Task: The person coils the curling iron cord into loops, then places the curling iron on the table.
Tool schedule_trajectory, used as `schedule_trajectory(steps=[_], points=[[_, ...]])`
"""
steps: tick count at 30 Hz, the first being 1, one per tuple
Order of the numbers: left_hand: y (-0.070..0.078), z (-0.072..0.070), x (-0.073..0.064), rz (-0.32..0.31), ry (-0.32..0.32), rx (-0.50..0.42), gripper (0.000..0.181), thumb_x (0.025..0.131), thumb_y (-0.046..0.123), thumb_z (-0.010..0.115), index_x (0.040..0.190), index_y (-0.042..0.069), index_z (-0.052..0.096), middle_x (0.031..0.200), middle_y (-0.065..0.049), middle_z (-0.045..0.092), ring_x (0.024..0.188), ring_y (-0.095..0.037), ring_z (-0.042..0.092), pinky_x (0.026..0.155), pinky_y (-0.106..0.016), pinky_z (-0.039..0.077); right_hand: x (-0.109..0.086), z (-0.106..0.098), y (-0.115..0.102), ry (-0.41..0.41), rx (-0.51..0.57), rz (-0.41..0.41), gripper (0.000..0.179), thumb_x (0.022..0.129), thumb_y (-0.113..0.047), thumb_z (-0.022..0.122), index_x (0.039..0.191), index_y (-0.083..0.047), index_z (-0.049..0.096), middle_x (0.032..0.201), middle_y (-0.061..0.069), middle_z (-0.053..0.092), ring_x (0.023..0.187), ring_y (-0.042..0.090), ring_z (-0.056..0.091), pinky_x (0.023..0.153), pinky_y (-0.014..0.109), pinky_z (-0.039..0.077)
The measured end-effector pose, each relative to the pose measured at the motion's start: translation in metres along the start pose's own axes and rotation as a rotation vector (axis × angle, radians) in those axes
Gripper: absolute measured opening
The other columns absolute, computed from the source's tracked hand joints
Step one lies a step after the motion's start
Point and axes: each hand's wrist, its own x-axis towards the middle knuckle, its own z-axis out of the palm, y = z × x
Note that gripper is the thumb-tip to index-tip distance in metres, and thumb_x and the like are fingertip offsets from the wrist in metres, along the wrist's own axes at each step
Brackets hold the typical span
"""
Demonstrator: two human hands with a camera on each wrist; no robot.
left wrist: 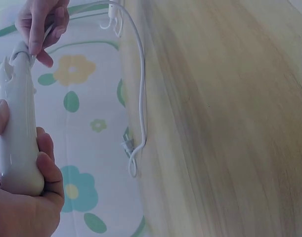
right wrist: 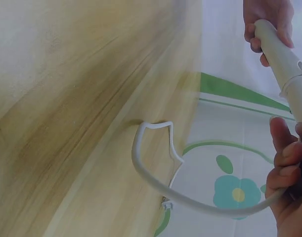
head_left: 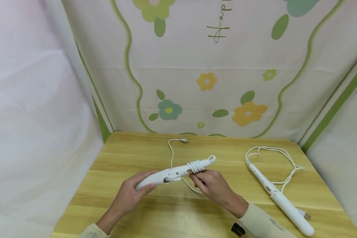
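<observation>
Tilted above the table is a white hair iron [head_left: 156, 178], a corded wand with a thick rounded barrel. My left hand [head_left: 131, 193] grips its barrel end, thumb on the near side. Several turns of white cord [head_left: 196, 166] wrap the slimmer handle. At the wrapped handle my right hand [head_left: 212, 185] pinches the cord with curled fingers. In the right wrist view a loose length of cord [right wrist: 210, 211] bows out from those fingers. The cord's plug [head_left: 184, 140] lies at the back of the table.
A second white hair iron [head_left: 288, 208] lies on the right side of the wooden table [head_left: 128, 148], its cord [head_left: 281, 149] looped behind it and its plug [head_left: 303, 214] beside the barrel. A flowered cloth [head_left: 178, 76] hangs behind the table, with pale cloth at both sides.
</observation>
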Motion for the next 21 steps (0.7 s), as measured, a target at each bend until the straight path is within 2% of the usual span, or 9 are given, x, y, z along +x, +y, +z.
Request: schedule_trajectory(steps=[4,7,15,21], points=[[0.000,0.000,0.000,-0.012,0.036,0.036,0.039,0.098,0.025,0.083,0.137,0.022,0.077,0.126,0.001,0.080,0.097,-0.007,0.067,0.078,-0.026,0.055,0.001,0.001,-0.002,-0.012,-0.006,0.000,0.015,0.097,-0.002,0.078,0.087,-0.012,0.080,0.067,-0.010,0.069,0.060,-0.008,0.051,0.054,0.007,0.041],[0.000,-0.001,0.000,-0.031,0.051,0.052,0.040,0.098,0.026,0.083,0.138,0.027,0.076,0.127,0.002,0.079,0.099,-0.007,0.068,0.080,-0.026,0.055,0.002,0.002,-0.004,-0.024,-0.008,0.009,0.012,0.099,-0.003,0.077,0.091,-0.011,0.080,0.067,-0.010,0.069,0.061,-0.009,0.050,0.055,0.008,0.042],[0.001,0.000,0.001,-0.035,0.091,0.118,0.042,0.098,0.028,0.084,0.139,0.032,0.075,0.128,0.004,0.079,0.100,-0.009,0.068,0.079,-0.027,0.055,0.000,0.001,-0.007,-0.064,-0.049,0.026,0.017,0.103,-0.008,0.075,0.088,-0.015,0.076,0.066,-0.014,0.062,0.060,-0.011,0.042,0.056,0.007,0.038],[0.002,0.006,0.007,-0.011,0.101,0.153,0.042,0.097,0.029,0.084,0.139,0.029,0.075,0.125,0.002,0.079,0.097,-0.012,0.068,0.078,-0.027,0.053,-0.003,-0.009,-0.008,-0.075,-0.111,0.044,0.007,0.102,-0.011,0.077,0.098,-0.009,0.082,0.076,-0.007,0.072,0.062,-0.006,0.044,0.056,0.008,0.037]])
